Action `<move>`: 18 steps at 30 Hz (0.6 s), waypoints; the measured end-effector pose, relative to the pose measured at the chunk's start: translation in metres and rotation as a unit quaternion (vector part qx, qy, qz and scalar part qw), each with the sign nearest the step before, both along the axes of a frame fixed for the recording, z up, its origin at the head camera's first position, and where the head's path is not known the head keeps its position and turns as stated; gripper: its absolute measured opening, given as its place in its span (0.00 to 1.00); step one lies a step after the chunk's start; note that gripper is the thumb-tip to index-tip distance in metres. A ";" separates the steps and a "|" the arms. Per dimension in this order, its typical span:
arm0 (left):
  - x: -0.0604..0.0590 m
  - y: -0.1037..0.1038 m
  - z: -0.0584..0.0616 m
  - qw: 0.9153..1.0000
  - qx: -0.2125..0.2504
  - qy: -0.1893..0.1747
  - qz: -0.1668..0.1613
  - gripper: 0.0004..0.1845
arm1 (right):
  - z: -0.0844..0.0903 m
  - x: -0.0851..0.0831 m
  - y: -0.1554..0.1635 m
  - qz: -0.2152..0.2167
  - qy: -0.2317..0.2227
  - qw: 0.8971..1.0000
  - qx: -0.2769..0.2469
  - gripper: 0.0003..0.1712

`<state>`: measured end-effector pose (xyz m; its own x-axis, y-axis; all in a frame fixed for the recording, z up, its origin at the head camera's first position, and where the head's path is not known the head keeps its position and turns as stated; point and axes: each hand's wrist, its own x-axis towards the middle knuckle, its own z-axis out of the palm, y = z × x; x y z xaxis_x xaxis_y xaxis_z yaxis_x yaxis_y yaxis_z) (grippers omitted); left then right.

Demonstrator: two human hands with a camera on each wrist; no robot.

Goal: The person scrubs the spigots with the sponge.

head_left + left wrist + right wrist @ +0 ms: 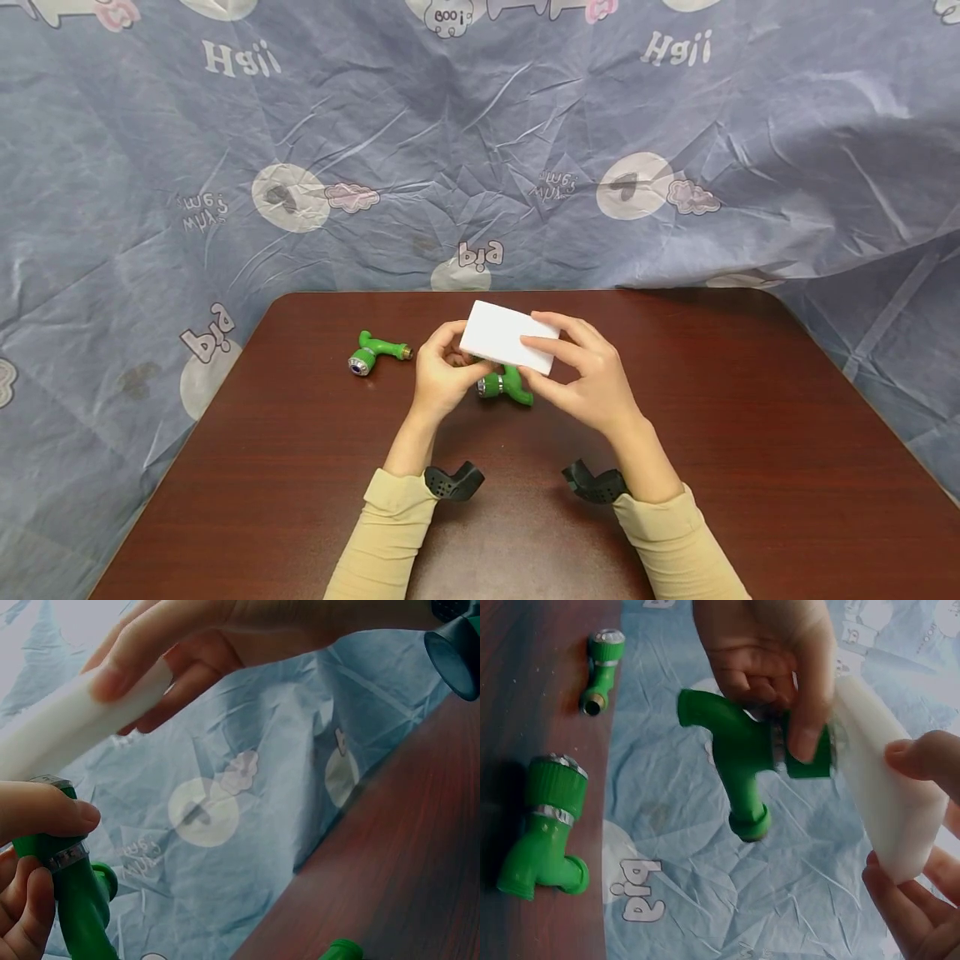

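Observation:
My left hand [442, 371] grips a green tap [742, 746] by its ribbed knob, thumb over it. In the head view that tap is almost wholly hidden behind a white sponge [502, 332]. The sponge is a smooth rectangular block, pinched at its edges between the thumb and fingers of my right hand [592, 371]. One face of the sponge is right at the chrome end of the tap's knob [821, 750] in the right wrist view. Both things are held up above the table, the tap's spout pointing away from the sponge.
A second green tap [513, 385] lies on the brown table [712, 400] below my hands. A third tap [384, 347] with a brass threaded end lies farther left. Behind the table hangs a wrinkled blue printed cloth [465, 125]. Black straps [453, 482] sit at both wrists.

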<state>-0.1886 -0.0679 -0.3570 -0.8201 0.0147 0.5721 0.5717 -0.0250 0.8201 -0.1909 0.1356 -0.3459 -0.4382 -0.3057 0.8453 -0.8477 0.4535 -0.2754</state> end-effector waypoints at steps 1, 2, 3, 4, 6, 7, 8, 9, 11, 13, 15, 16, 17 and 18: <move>0.000 0.000 0.000 1.000 0.001 0.001 0.000 0.22 | 0.000 0.000 -0.001 0.005 -0.005 1.000 0.008 0.18; 0.000 0.000 0.000 1.000 0.000 0.003 0.001 0.22 | -0.001 0.001 -0.001 0.003 -0.010 1.000 0.014 0.18; 0.000 0.001 0.000 1.000 -0.002 0.005 0.004 0.22 | -0.001 0.001 -0.002 -0.003 -0.013 1.000 0.017 0.18; 0.000 0.001 0.000 1.000 -0.007 0.006 0.008 0.22 | -0.001 0.000 -0.001 -0.013 -0.014 1.000 0.016 0.17; 0.000 0.001 0.001 1.000 -0.018 0.009 0.020 0.23 | -0.002 -0.001 0.000 -0.039 -0.013 0.999 0.009 0.17; 0.000 0.001 0.001 0.999 -0.021 0.008 0.024 0.23 | -0.002 -0.001 0.001 -0.053 -0.012 0.999 0.004 0.17; 0.000 0.001 0.001 0.999 -0.021 0.006 0.025 0.23 | -0.002 -0.002 0.002 -0.066 -0.010 0.998 -0.003 0.17; 0.000 0.002 0.001 1.000 -0.018 0.001 0.023 0.24 | -0.002 -0.003 0.003 -0.076 -0.007 0.997 -0.010 0.17; 0.000 0.001 0.001 1.000 -0.008 -0.008 0.018 0.25 | -0.002 -0.004 0.005 -0.087 -0.003 0.996 -0.026 0.17; -0.001 0.001 0.001 1.000 0.001 -0.018 0.012 0.25 | -0.002 -0.005 0.006 -0.085 0.001 0.995 -0.044 0.17; -0.001 0.000 0.001 0.999 0.016 -0.033 0.002 0.23 | -0.002 -0.005 0.007 -0.072 0.003 0.996 -0.058 0.18; -0.003 0.000 -0.001 0.999 0.023 -0.041 -0.003 0.23 | -0.001 -0.005 0.007 -0.065 0.003 0.996 -0.062 0.18; -0.004 0.000 -0.004 0.998 0.031 -0.049 -0.009 0.23 | -0.001 -0.005 0.007 -0.056 0.003 0.996 -0.063 0.18; -0.006 0.000 -0.006 0.997 0.042 -0.061 -0.017 0.23 | -0.001 -0.004 0.007 -0.048 0.001 0.997 -0.061 0.18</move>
<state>-0.1949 -0.0684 -0.3631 -0.8833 -0.0005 0.4688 0.4658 -0.1134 0.8776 -0.1953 0.1426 -0.3469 -0.4578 -0.1577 0.8750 -0.8032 0.4954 -0.3310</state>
